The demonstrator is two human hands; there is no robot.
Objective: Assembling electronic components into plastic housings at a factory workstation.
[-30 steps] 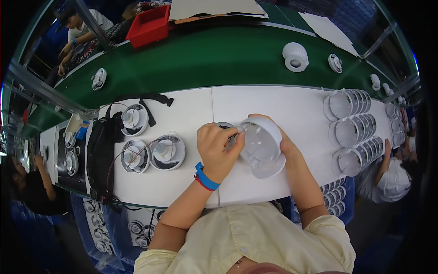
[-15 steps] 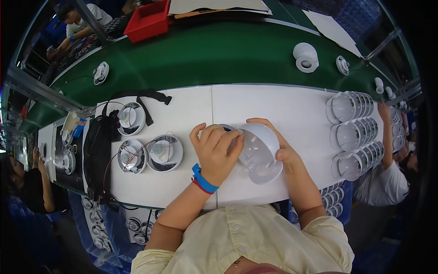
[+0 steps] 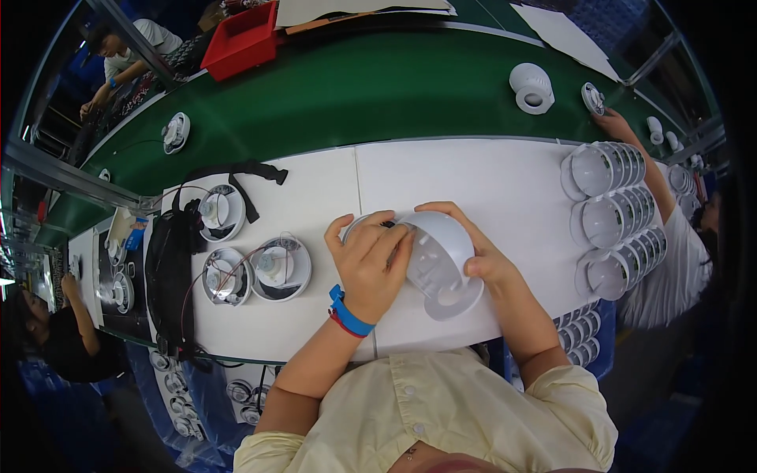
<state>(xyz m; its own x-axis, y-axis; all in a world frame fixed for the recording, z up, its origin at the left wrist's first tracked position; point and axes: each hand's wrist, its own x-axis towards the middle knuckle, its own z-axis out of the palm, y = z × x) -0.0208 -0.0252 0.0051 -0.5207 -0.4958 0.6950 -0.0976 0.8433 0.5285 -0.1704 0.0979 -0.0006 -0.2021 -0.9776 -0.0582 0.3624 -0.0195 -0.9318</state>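
Both my hands hold a white round housing (image 3: pixel 443 236) tilted above the white tabletop, its open hollow side facing me and a flat lip at its lower edge. My right hand (image 3: pixel 485 256) grips it from the right, thumb on the outer wall and fingers over the top. My left hand (image 3: pixel 364 264), with a blue band on its wrist, has its fingers bent at the housing's left rim. Behind those fingers a round part with a dark area shows, mostly hidden. I cannot make out whether the fingertips pinch a smaller piece.
Left on the white table (image 3: pixel 394 169) sit several wired round assemblies (image 3: pixel 276 268) beside a black bag (image 3: pixel 169 272) with straps. Stacked clear-domed housings (image 3: pixel 603 229) line the right side. Beyond runs a green belt (image 3: pixel 378 102) carrying a white housing (image 3: pixel 531 88) and a red tray (image 3: pixel 240 43).
My left fingers have shifted slightly along the housing's rim, and the view has turned a little. At right, a co-worker's hand has reached out to a round assembly on the green belt.
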